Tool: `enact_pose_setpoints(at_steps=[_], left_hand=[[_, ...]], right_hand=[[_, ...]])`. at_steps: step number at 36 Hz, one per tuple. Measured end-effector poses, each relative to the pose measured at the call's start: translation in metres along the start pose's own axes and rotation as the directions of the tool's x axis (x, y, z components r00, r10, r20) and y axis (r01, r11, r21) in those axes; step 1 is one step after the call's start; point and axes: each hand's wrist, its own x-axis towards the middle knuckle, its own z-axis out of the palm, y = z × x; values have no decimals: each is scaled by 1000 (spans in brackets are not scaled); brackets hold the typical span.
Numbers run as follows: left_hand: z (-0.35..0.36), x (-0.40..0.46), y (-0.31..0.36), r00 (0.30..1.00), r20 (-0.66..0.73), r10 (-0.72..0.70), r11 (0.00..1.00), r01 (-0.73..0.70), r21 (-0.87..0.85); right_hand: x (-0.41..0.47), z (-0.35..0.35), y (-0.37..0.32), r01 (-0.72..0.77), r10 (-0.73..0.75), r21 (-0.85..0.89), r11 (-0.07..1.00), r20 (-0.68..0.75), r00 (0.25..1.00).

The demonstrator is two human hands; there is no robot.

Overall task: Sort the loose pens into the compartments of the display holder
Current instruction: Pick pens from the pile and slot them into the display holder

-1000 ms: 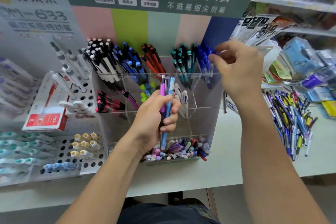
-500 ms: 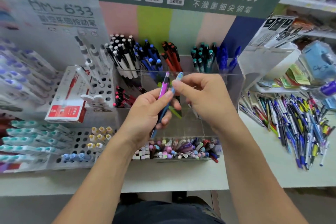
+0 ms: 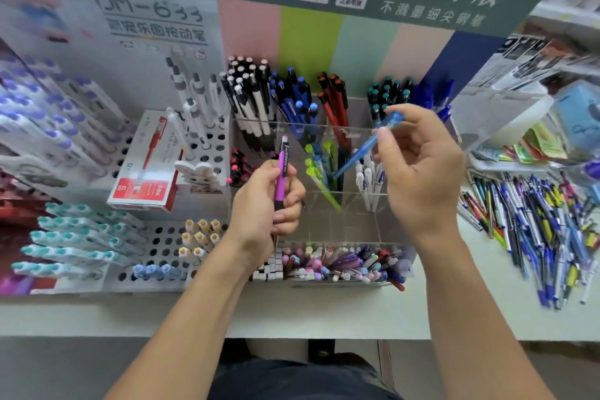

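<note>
Item one: my right hand, thumb and forefinger pinching a light blue pen near its upper end, the other fingers loosely curled. The pen slants down and to the left, its lower tip over a middle-row compartment of the clear acrylic display holder; whether the tip touches anything I cannot tell.

Item two: my left hand, fingers curled round a purple pen, held nearly upright in front of the holder, its pale cap end above the fist.

Item three: holder contents. Back row, left to right: black-and-white pens, blue pens, red pens, teal-capped pens, dark blue pens. Middle row: lime-green pens, white pens. Front trough: mixed small pens.

Item four: loose pens lying heaped on the white counter, to the right of the holder, well apart from both hands.

Item five: a red-and-white pen box on a perforated white rack to the left.
</note>
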Motion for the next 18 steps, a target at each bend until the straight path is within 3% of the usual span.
enact_pose_setpoints(at_steps=[5,9,12,15,18], left_hand=[[-4,0,-5,999,-19,28,1000,-28,8],[-1,1,-12,982,-166,86,985,-60,160],[2,2,-16,975,-196,107,978,-67,200],[5,0,-16,978,-180,109,986,-83,146],[5,1,-15,977,-183,112,989,-93,112]], right_hand=[[2,-1,-2,33,-32,31,999,-22,999],[7,-6,0,-29,38,129,991,-71,997],[8,-10,5,-88,106,158,983,-110,988],[3,-8,7,-75,78,63,995,-44,996],[-6,7,7,54,-43,-98,994,110,993]])
